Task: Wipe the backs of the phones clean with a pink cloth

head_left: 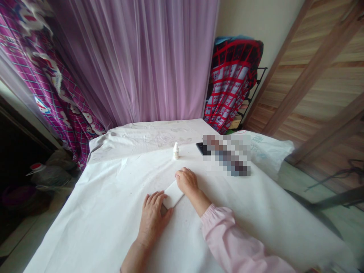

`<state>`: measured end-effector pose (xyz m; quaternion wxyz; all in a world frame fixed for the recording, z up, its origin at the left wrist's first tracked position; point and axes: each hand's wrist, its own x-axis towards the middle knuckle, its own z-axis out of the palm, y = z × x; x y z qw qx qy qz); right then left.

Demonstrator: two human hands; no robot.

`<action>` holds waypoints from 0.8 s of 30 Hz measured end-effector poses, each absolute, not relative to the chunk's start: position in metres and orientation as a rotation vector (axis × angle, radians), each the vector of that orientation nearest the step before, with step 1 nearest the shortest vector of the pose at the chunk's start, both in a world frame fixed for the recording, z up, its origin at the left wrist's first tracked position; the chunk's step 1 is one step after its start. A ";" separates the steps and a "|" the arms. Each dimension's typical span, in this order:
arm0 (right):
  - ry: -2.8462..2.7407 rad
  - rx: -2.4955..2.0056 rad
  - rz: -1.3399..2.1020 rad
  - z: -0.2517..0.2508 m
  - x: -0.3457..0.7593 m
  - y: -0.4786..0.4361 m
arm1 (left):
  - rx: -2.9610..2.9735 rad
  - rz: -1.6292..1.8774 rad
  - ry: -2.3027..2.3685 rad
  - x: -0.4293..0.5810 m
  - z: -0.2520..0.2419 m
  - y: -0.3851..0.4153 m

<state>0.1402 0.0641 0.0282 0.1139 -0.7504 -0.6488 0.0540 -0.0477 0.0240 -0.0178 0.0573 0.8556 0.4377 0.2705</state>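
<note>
Pad (173, 196) sits mid-counter (93, 220): a white folded rectangle, set at an angle, with a hand on each end. Left hand (152, 217) lies palm down on the near-left end, fingers (155, 198) spread wide and flat, gripping nothing. Right hand (187, 181) rests on the far-right end, its fingers loosely bent down onto the pad; it holds nothing, only presses. I can't tell if the pad is cloth or paper. It's white on a white sheet (256, 212), so the edges are hard to read.

My read is that the work in hand is pressing the pad flat along its fold. To do it well:
- Anchor with one hand and stroke outward with the other. With both moving, the sheet underneath likely bunches.
- Use the flats of the fingers, not the tips.
- Check that the corners line up before bearing down.

Bottle (176, 151) stands upright just beyond the right hand, not touching it. A forward sweep could tip it, so I'd stroke sideways. Phone (200, 148) lies further right, well apart.
</note>
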 end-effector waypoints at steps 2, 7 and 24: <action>-1.927 -2.170 0.135 0.029 0.138 0.062 | 2.593 0.819 1.330 -0.048 -0.018 0.024; -1.985 -2.073 0.142 0.029 0.132 0.053 | 2.597 0.818 1.324 -0.049 -0.021 0.025; -1.835 -2.200 0.172 0.026 0.154 0.054 | 2.596 0.827 1.366 -0.048 -0.016 0.023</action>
